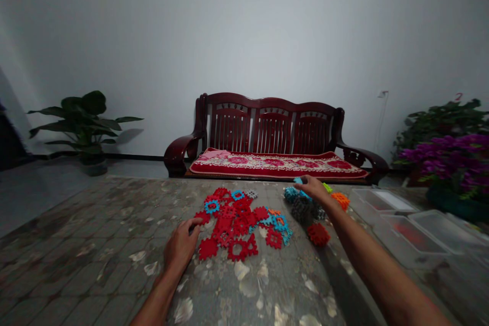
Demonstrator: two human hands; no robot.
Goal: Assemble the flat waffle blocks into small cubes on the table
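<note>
My right hand [314, 189] pinches a small blue interlocking tile [298, 180] above the blue stack [291, 194]. Just below that hand sits a dark grey stack of tiles [300, 210], partly in shadow. Nearer to me is a red stack [318, 234], and beyond my wrist an orange stack [341, 200]. My left hand [181, 242] rests on the table, fingers loosely curled and thumb apart, its fingertips at the edge of a red tile [203, 217]. That tile belongs to a loose spread of red tiles [225, 224], with blue tiles [280, 222] and a grey tile [250, 193] among them.
Clear plastic boxes [414, 234] stand at the table's right side, one with something red inside. Purple flowers [451, 158] are behind them. A patterned cover lies over the table [114, 249]. Past the far edge is a dark wooden bench [254, 125]; a potted plant [86, 122] stands left.
</note>
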